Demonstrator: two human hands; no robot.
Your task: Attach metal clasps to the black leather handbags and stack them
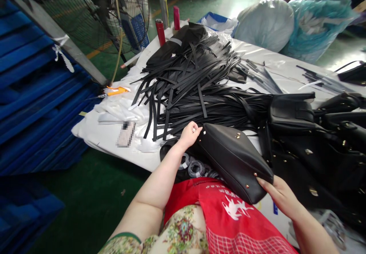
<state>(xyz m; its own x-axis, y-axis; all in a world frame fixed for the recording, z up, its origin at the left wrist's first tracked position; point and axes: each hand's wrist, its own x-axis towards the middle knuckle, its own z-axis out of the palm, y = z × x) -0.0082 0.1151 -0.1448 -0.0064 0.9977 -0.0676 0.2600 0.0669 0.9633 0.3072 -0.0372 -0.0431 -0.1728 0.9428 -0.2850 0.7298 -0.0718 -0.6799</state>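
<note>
A black leather handbag with small gold studs on its base is held tilted in front of the red apron. My left hand is closed on the bag's far left corner, fingers pinched together. At the near right end my right hand grips the bag, its thumb on the base beside a stud and its other fingers hidden behind. Just beyond the bag lies a bundle of long black straps. Under the bag, coiled grey rolls show beside my left forearm.
More black handbags are piled on the right. An orange-handled tool and a blurred-out phone-shaped item lie on the white-covered table. Two red bottles stand at the back, one a red flask. Blue pallets are stacked left.
</note>
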